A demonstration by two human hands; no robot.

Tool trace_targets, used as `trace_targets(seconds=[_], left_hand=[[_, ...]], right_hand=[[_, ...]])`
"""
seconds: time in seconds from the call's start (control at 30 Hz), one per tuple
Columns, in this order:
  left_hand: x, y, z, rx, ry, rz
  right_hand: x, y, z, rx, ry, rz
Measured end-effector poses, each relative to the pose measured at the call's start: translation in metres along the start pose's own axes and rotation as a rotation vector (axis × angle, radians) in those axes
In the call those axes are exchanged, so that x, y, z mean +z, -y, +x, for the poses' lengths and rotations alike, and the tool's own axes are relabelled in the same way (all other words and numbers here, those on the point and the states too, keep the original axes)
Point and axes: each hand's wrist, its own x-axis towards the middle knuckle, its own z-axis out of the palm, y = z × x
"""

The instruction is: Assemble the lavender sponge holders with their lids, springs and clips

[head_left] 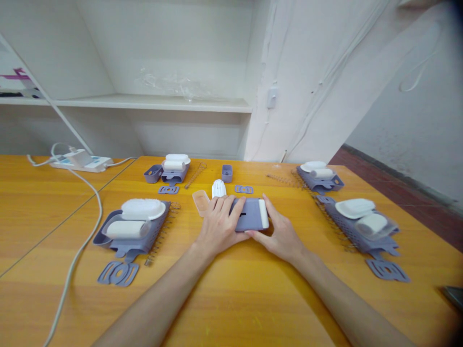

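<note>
A purple-grey plastic case (249, 217) with a white strip (264, 214) at its right end lies sideways at the middle of the table. My left hand (221, 220) is closed over the left part of the case, hiding that end. At the right end, the thumb and forefinger of my right hand (280, 233) grip the case by its corners. Just beyond my left hand are a ribbed white piece (218, 188) and a peach-coloured flat piece (201, 201). Behind the case lies a flat grey slotted plate (244, 189), with a small grey cup (227, 173) farther back.
Sets of grey housings with white parts stand at near left (135, 226), far left (175, 168), far right (318, 176) and near right (367, 226). Metal springs (197, 174) lie beside them. A white cable (97, 202) runs from a power strip (82, 160) across the left side.
</note>
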Motion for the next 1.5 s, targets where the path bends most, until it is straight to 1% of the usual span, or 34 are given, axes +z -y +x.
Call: trace_targets(seconds=[0.1, 0.17, 0.23, 0.27, 0.3, 0.37, 0.43, 0.5, 0.57, 0.63, 0.73, 0.8, 0.83, 0.87, 0.9, 0.97, 1.03, 1.07, 1.13, 1.3, 1.43, 1.5], left_hand=[[-0.001, -0.001, 0.001, -0.019, 0.019, -0.034], [-0.001, -0.002, 0.001, -0.045, 0.016, -0.044], [-0.001, -0.003, 0.002, -0.076, -0.005, -0.048], [-0.001, -0.003, 0.002, -0.090, -0.021, -0.051], [-0.001, -0.004, 0.002, -0.101, -0.038, -0.055], [-0.002, -0.005, 0.002, -0.114, -0.067, -0.066], [-0.002, -0.005, 0.001, -0.118, -0.078, -0.076], [-0.002, -0.006, 0.001, -0.113, -0.075, -0.083], [-0.002, -0.006, 0.002, -0.111, -0.075, -0.085], [-0.002, -0.006, 0.002, -0.114, -0.075, -0.083], [-0.001, -0.005, 0.002, -0.115, -0.073, -0.080], [-0.001, -0.005, 0.001, -0.111, -0.069, -0.079], [-0.001, -0.005, 0.001, -0.103, -0.066, -0.079], [-0.002, -0.005, 0.001, -0.092, -0.064, -0.081], [-0.002, -0.006, 0.001, -0.081, -0.067, -0.084], [-0.003, -0.006, 0.001, -0.065, -0.086, -0.096], [-0.003, -0.007, 0.000, -0.063, -0.105, -0.107], [-0.003, -0.007, 0.000, -0.064, -0.106, -0.110], [-0.003, -0.007, 0.000, -0.066, -0.095, -0.112], [-0.003, -0.006, 0.000, -0.075, -0.098, -0.113], [-0.003, -0.006, 0.000, -0.063, -0.135, -0.123], [-0.004, -0.006, 0.000, -0.047, -0.167, -0.138]], right_hand=[[0.000, 0.002, 0.002, -0.021, -0.006, -0.031], [-0.002, 0.003, 0.003, -0.064, -0.049, -0.043], [-0.003, 0.002, 0.003, -0.117, -0.142, -0.057], [-0.004, 0.001, 0.003, -0.126, -0.219, -0.069], [-0.005, -0.001, 0.003, -0.117, -0.306, -0.085], [-0.007, -0.006, 0.003, -0.051, -0.456, -0.122], [-0.008, -0.010, 0.005, 0.047, -0.514, -0.146], [-0.009, -0.012, 0.007, 0.104, -0.502, -0.152], [-0.010, -0.011, 0.008, 0.102, -0.494, -0.127], [-0.010, -0.007, 0.008, 0.048, -0.467, -0.089], [-0.011, -0.001, 0.005, -0.067, -0.408, -0.041], [-0.011, 0.001, 0.004, -0.157, -0.360, -0.030], [-0.011, 0.001, 0.004, -0.181, -0.358, -0.039], [-0.010, 0.001, 0.004, -0.175, -0.377, -0.055], [-0.010, 0.000, 0.004, -0.137, -0.413, -0.075], [-0.009, -0.004, 0.006, -0.001, -0.492, -0.091], [-0.009, -0.008, 0.008, 0.118, -0.511, -0.070], [-0.009, -0.010, 0.009, 0.146, -0.499, -0.056], [-0.009, -0.011, 0.010, 0.154, -0.471, -0.057], [-0.008, -0.008, 0.012, 0.108, -0.392, -0.122], [-0.006, -0.011, 0.014, 0.128, -0.277, -0.157], [-0.004, -0.013, 0.015, 0.115, -0.206, -0.195]])
